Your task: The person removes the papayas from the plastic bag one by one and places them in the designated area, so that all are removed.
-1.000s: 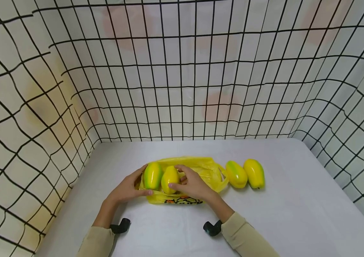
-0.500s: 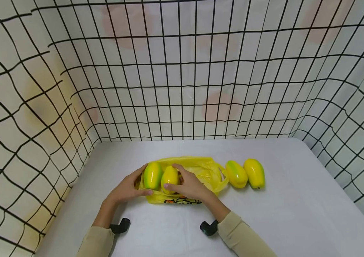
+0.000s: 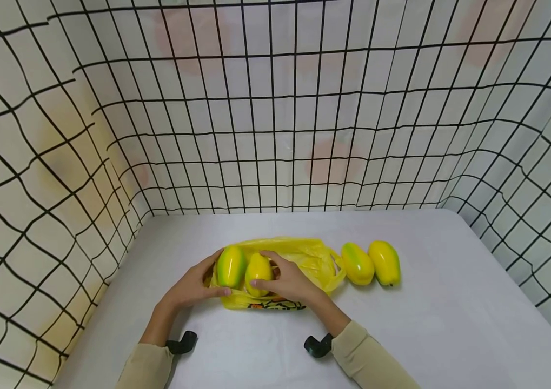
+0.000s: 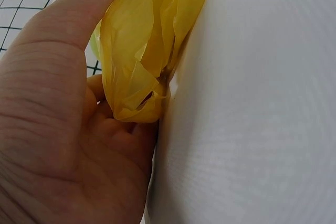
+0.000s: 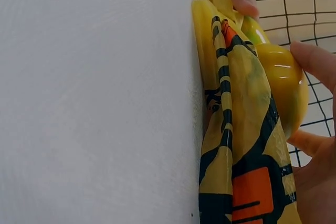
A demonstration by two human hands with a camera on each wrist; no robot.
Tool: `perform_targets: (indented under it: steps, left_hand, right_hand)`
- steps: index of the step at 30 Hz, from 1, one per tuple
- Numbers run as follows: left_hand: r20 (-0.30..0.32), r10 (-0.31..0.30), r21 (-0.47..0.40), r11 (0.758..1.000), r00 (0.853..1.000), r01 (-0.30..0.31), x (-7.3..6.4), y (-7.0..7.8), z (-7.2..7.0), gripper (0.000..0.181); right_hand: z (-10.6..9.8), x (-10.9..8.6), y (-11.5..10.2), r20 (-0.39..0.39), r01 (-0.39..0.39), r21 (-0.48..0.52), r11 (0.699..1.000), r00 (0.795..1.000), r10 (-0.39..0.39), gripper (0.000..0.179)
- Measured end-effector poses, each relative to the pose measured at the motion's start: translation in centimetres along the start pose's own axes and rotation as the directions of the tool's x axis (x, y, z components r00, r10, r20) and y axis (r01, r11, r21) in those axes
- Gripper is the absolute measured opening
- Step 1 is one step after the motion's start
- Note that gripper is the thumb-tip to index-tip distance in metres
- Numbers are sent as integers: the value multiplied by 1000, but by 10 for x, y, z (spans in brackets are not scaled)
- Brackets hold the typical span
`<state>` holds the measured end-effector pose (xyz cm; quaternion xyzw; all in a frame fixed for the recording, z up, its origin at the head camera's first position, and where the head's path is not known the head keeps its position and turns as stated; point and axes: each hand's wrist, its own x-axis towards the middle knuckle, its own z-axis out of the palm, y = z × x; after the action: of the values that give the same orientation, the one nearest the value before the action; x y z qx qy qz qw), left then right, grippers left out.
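Observation:
Two glossy papayas lie side by side on the yellow plastic bag (image 3: 304, 248), the greener papaya (image 3: 231, 266) on the left and the yellower papaya (image 3: 258, 274) on the right. My left hand (image 3: 192, 284) curves around the bag's left end, thumb in front and fingers behind; the left wrist view shows crumpled yellow plastic (image 4: 131, 35) between them. With thumb and fingertips my right hand (image 3: 291, 279) holds the yellower papaya at its right side. In the right wrist view this papaya (image 5: 283, 82) bulges out above the bag's printed side (image 5: 252, 145).
Two more papayas rest to the right of the bag's handles, one papaya (image 3: 358, 263) against the other papaya (image 3: 384, 263). A white cloth covers the table (image 3: 450, 302). Black netting (image 3: 294, 129) over white walls encloses the back and both sides.
My right hand has shifted slightly left, its thumb further over the yellower papaya, which has barely moved. My left hand and the other papayas have stayed in place.

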<state>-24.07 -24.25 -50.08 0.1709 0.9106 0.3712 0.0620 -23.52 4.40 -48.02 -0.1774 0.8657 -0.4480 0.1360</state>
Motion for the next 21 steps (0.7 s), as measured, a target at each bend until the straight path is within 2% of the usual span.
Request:
perform_targets:
  steps: [6, 21]
  left_hand:
    - [-5, 14, 5, 1000, 1000, -14, 1, -1, 1, 102]
    - [-5, 13, -6, 1000, 1000, -13, 0, -2, 0, 101]
  right_hand:
    - [-4, -2, 3, 11, -1, 56, 998, 1000, 0, 84]
    - [-18, -4, 9, 3, -25, 92, 995, 1000, 24, 83]
